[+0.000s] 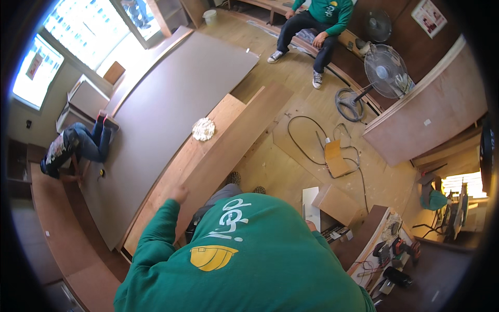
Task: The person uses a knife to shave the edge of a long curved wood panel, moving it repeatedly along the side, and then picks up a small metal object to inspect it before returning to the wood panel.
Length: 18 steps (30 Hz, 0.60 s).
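My left hand (179, 193) is out in front of me, its fingers curled at the edge of a long brown wooden board (234, 145). That board runs away from me toward the far right. Alongside it on the left lies a paler wood strip (166, 177), with a round cream-coloured ruffled thing (203, 129) on top. Only a sliver of my right hand (311, 225) shows past my green sweatshirt, near a cardboard box (335, 205) and a white panel (311, 205). Its fingers are hidden, so what it holds, if anything, cannot be seen.
A large grey-brown sheet (171, 99) spreads to my left, where a person (80, 145) crouches. Another person (317, 31) sits at the back near a standing fan (384, 70). Black cable (299, 117) loops across the floor. Cordless drills (400, 247) lie at my right.
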Tool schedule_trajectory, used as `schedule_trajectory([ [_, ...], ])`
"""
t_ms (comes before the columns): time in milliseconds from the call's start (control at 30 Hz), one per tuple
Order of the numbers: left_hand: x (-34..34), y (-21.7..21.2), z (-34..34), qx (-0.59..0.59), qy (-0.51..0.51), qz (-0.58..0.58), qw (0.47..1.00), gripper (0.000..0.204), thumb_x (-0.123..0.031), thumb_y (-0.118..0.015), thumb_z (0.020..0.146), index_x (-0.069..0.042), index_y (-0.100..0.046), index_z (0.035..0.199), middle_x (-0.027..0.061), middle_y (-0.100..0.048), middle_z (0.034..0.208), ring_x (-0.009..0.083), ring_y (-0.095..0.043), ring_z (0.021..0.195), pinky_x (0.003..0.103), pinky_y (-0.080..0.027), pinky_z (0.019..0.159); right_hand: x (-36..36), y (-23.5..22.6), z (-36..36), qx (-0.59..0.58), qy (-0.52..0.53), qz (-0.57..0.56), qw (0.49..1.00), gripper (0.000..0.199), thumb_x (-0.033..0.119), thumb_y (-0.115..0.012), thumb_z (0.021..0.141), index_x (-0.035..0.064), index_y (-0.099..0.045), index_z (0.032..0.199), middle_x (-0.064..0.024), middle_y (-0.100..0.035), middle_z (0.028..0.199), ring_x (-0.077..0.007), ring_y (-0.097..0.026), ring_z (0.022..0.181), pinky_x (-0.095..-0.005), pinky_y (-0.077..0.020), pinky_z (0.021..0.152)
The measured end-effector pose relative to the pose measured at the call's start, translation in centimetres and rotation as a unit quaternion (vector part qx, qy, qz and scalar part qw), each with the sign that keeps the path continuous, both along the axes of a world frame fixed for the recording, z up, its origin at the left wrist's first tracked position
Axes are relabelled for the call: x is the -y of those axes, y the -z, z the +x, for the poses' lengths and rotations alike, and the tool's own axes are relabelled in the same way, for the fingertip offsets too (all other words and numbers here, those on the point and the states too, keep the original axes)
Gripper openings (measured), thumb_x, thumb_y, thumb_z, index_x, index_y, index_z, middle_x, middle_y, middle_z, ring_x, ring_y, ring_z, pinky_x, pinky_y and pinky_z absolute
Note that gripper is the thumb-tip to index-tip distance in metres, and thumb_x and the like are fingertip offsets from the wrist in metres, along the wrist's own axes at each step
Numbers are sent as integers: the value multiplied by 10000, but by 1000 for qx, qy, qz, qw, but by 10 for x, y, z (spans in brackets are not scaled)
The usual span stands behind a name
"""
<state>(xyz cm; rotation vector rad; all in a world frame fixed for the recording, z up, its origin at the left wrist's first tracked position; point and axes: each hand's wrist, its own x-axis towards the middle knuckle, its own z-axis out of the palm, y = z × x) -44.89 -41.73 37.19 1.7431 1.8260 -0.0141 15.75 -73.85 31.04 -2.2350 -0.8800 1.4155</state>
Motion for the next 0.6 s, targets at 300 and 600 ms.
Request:
schedule_trajectory([
  [300, 205, -2, -15, -20, -113, -311, 944, 502, -404, -604, 850, 2, -706, 1128, 247, -649, 1226, 402, -604, 1153, 429, -473, 992, -61, -4, 82, -9, 35, -218, 975, 273, 79, -569, 880, 37, -615, 1146, -187, -651, 779, -287, -642, 502, -429, -518, 478],
  [600, 136, 8, -28, 126, -271, -188, 935, 388, -342, -644, 870, -16, -719, 1066, 171, -725, 1020, 278, -681, 974, 374, -518, 868, -221, -81, 4, 33, 161, 0, 986, 754, -6, -593, 823, 35, -288, 1511, -185, -661, 938, -236, -641, 548, -361, -511, 451],
])
